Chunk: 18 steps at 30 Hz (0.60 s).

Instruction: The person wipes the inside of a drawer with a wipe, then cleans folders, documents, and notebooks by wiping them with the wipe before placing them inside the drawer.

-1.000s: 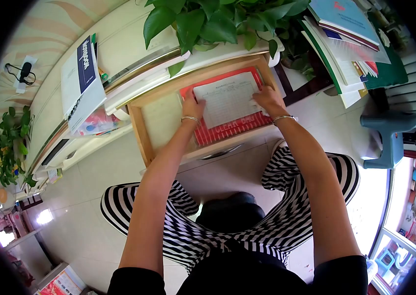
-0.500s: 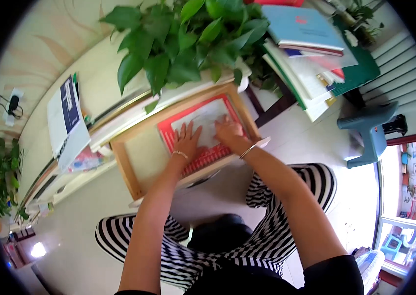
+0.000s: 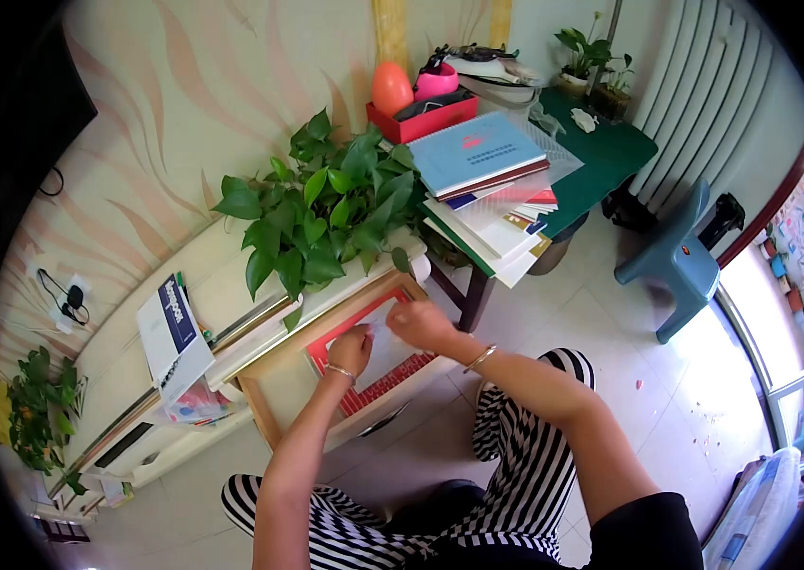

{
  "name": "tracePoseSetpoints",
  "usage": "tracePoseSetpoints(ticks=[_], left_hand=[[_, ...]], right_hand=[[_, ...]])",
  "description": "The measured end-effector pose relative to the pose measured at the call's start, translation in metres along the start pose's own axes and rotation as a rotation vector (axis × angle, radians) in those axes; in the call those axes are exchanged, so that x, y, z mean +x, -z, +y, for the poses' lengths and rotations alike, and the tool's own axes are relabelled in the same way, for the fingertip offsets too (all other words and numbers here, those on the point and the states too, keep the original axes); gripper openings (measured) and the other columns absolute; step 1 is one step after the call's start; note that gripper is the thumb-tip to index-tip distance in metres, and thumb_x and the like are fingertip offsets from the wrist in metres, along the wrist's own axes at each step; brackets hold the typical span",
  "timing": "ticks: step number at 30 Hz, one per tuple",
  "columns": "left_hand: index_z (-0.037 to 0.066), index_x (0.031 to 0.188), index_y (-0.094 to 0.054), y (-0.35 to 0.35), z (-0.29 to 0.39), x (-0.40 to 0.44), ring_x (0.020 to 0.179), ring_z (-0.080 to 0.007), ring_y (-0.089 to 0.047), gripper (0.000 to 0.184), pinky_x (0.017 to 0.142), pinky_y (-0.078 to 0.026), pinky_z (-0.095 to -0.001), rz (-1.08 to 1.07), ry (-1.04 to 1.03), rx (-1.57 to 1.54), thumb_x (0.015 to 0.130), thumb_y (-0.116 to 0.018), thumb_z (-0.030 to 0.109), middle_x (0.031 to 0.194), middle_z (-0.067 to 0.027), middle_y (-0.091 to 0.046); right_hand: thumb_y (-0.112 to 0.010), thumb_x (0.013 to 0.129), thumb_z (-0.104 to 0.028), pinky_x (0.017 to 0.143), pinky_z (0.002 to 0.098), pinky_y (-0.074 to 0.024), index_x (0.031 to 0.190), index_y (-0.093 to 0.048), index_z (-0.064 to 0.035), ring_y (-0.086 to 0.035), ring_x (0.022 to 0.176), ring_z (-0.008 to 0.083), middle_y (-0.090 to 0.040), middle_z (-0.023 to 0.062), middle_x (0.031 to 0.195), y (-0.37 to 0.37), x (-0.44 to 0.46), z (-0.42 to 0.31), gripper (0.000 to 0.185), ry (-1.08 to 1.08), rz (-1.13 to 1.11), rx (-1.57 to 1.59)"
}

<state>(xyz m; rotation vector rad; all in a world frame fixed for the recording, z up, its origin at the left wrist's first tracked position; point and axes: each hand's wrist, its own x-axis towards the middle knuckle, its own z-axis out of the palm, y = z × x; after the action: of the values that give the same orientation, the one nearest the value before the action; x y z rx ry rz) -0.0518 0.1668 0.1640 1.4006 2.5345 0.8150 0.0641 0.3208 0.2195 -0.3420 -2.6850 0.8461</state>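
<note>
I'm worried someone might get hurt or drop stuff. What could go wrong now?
The white papers under the blue spiral-bound notebook seem to stick out past the green-topped table, so a bump might make them slide off. The left hand and right hand are over the open wooden drawer; closing it now could pinch fingers.

A flat red bag (image 3: 385, 388) with white markings along its lower part lies face up at the right end of an open wooden drawer (image 3: 280, 404), set at a slant in the view. A pale sheet of paper (image 3: 385, 353) rests on top, partly hidden, with red showing along its upper and lower sides.
</note>
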Motion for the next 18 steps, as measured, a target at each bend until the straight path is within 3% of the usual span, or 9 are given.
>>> tracePoseSetpoints(ticks=[1, 2, 5, 9, 12, 14, 15, 18], left_hand=[[0.006, 0.1, -0.062, 0.009, 0.012, 0.003, 0.085, -0.0322, -0.061, 0.022, 0.075, -0.05, -0.0389, 0.03, -0.001, -0.073, 0.08, -0.057, 0.015, 0.094, -0.0168, -0.063], [0.008, 0.093, -0.064, 0.015, 0.026, 0.007, 0.075, -0.032, -0.062, 0.017, 0.067, -0.05, -0.0393, 0.146, -0.074, -0.067, 0.08, -0.055, 0.013, 0.081, -0.0161, -0.064], [0.008, 0.095, -0.064, 0.034, 0.072, 0.027, 0.068, -0.03, -0.062, 0.017, 0.063, -0.049, -0.0373, 0.16, -0.112, -0.221, 0.081, -0.056, 0.014, 0.076, -0.015, -0.063], [0.008, 0.095, -0.064, 0.049, 0.134, 0.059, 0.062, -0.0277, -0.061, 0.016, 0.059, -0.048, -0.0352, 0.157, -0.064, -0.314, 0.082, -0.057, 0.014, 0.068, -0.0133, -0.061], [0.008, 0.096, -0.063, 0.049, 0.169, 0.085, 0.064, -0.026, -0.061, 0.016, 0.06, -0.047, -0.0322, 0.156, -0.078, -0.281, 0.084, -0.055, 0.013, 0.071, -0.0121, -0.062], [0.006, 0.101, -0.062, 0.043, 0.182, 0.108, 0.078, -0.0282, -0.061, 0.021, 0.07, -0.048, -0.0336, 0.309, -0.318, -0.36, 0.083, -0.051, 0.006, 0.087, -0.0141, -0.063], [0.006, 0.101, -0.062, 0.039, 0.184, 0.119, 0.078, -0.0282, -0.061, 0.021, 0.07, -0.048, -0.0336, 0.306, -0.326, -0.353, 0.083, -0.051, 0.006, 0.087, -0.0141, -0.063], [0.002, 0.111, -0.056, 0.03, 0.196, 0.146, 0.105, -0.0323, -0.053, 0.037, 0.091, -0.041, -0.0374, 0.246, -0.379, -0.237, 0.078, -0.043, -0.003, 0.112, -0.017, -0.057]], right_hand=[[-0.058, 0.079, -0.021, 0.064, 0.0356, -0.0499, 0.082, -0.065, -0.0075, -0.064, 0.073, 0.0263, -0.067, 0.0105, 0.079, 0.019, -0.001, -0.006, 0.016, 0.003, 0.01, 0.008], [-0.057, 0.079, -0.017, 0.062, 0.0322, -0.0491, 0.081, -0.065, -0.0067, -0.063, 0.07, 0.0211, -0.066, 0.0086, 0.078, 0.04, 0.001, -0.009, 0.013, -0.046, 0.083, 0.219], [-0.055, 0.079, -0.007, 0.057, 0.0238, -0.0454, 0.083, -0.065, -0.0038, -0.056, 0.063, 0.0096, -0.062, 0.0034, 0.073, 0.098, 0.007, -0.011, 0.012, -0.308, 0.203, 0.697], [-0.055, 0.082, -0.011, 0.054, 0.0236, -0.0436, 0.088, -0.062, 0.0005, -0.054, 0.061, 0.0104, -0.06, 0.0045, 0.073, 0.14, 0.01, 0.022, 0.015, -0.4, 0.498, 0.974], [-0.057, 0.083, -0.017, 0.048, 0.0268, -0.0426, 0.086, -0.062, 0.0027, -0.055, 0.057, 0.0128, -0.06, 0.0059, 0.07, 0.149, 0.015, 0.068, 0.021, -0.552, 0.568, 1.031], [-0.059, 0.082, -0.018, 0.045, 0.0282, -0.0412, 0.083, -0.063, 0.0036, -0.053, 0.053, 0.0133, -0.059, 0.0058, 0.066, 0.161, 0.012, 0.074, 0.022, -0.572, 0.582, 1.121], [-0.059, 0.082, -0.019, 0.044, 0.0288, -0.0416, 0.081, -0.063, 0.0041, -0.054, 0.052, 0.0137, -0.059, 0.0059, 0.066, 0.165, 0.014, 0.079, 0.023, -0.565, 0.545, 1.091], [-0.06, 0.082, -0.02, 0.042, 0.0294, -0.042, 0.084, -0.063, 0.0035, -0.054, 0.051, 0.0142, -0.059, 0.006, 0.067, 0.171, 0.023, 0.091, 0.024, -0.559, 0.469, 1.083]])
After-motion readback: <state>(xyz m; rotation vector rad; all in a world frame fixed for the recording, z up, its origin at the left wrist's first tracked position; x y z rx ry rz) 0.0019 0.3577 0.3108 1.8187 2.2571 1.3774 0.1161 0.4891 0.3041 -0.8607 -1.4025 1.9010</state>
